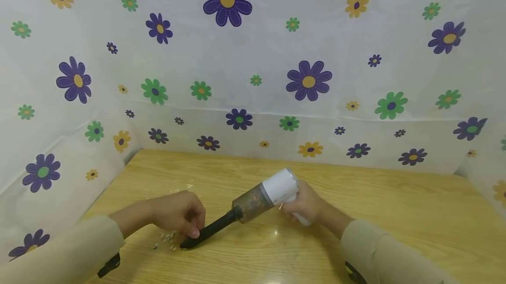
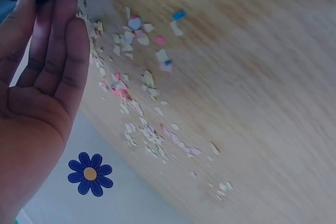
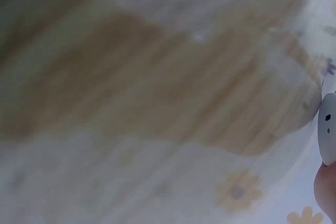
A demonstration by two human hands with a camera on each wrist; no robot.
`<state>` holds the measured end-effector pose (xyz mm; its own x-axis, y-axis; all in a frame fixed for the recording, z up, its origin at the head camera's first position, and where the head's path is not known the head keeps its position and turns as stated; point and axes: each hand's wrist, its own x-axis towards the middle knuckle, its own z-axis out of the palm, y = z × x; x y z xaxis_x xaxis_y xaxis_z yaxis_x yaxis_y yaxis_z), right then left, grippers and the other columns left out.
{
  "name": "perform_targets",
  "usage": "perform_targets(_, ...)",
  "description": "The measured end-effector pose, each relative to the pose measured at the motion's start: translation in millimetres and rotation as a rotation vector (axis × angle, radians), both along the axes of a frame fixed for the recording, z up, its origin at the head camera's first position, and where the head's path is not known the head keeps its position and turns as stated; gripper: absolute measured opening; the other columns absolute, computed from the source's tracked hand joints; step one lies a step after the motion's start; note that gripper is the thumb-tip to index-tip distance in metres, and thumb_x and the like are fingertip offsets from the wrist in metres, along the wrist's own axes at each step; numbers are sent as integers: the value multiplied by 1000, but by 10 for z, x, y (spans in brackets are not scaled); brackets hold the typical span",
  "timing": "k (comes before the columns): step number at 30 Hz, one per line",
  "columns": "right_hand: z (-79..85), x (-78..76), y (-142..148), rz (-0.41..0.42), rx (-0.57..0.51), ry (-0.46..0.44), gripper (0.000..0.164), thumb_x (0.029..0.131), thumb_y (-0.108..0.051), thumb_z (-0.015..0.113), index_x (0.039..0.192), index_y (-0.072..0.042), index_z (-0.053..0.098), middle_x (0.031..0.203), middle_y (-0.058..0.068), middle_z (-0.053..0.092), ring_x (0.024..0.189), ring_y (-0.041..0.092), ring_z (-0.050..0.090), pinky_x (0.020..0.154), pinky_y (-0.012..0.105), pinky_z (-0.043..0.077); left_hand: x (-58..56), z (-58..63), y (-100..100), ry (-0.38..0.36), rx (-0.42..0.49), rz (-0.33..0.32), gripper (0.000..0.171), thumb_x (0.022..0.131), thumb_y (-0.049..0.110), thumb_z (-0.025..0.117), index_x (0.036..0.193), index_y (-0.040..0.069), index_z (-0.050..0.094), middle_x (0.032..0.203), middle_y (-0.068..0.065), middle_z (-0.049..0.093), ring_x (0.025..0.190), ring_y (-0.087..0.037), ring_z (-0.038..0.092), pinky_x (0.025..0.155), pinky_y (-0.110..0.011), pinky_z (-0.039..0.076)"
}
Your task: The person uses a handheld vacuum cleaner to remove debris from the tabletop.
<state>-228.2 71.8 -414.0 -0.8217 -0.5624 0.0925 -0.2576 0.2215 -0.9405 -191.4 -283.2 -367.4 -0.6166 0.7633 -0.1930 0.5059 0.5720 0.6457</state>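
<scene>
A handheld vacuum cleaner with a white body, a see-through dust cup and a long black nozzle slants down to the left in the head view. My right hand grips its white handle. Near the nozzle's tip, my left hand pinches the black tube between thumb and fingers; the left wrist view shows the thumb lying over it. Small paper scraps, mostly cream with some pink and blue, lie scattered beside the left hand. Only an edge of the white housing shows in the right wrist view.
The wooden table carries all of this. A white cloth with printed flowers hangs behind it and along both sides. More scraps lie beyond my left hand.
</scene>
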Motion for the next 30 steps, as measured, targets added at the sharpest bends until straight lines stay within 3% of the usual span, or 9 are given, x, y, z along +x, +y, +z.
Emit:
perform_targets(11, 38, -57, 143, -73, 50, 5, 44, 72, 0, 70, 112, 8, 53, 81, 10, 62, 57, 19, 59, 50, 35, 55, -159, -31, 105, 69, 10, 8, 6, 84, 9, 78, 82, 10, 72, 72, 8, 69, 63, 2, 60, 61, -21, 54)
perform_targets(22, 38, -160, 204, -110, 51, -18, 41, 74, 0, 69, 111, 5, 52, 76, 8, 61, 52, 19, 58, 50, 33, 54, -357, -48, 133, 99, 18, 29, 4, 86, 11, 77, 86, 8, 74, 79, 6, 70, 66, -1, 62, 64, -22, 55)
perform_targets(30, 34, -213, 176, -143, 57, 1, 38, 74, -1, 69, 108, 3, 52, 71, 7, 60, 50, 18, 57, 49, 31, 52, -439, -56, 124, 139, 14, 42, 4, 87, 8, 75, 85, 10, 74, 77, 5, 70, 64, -4, 63, 63, -22, 54)
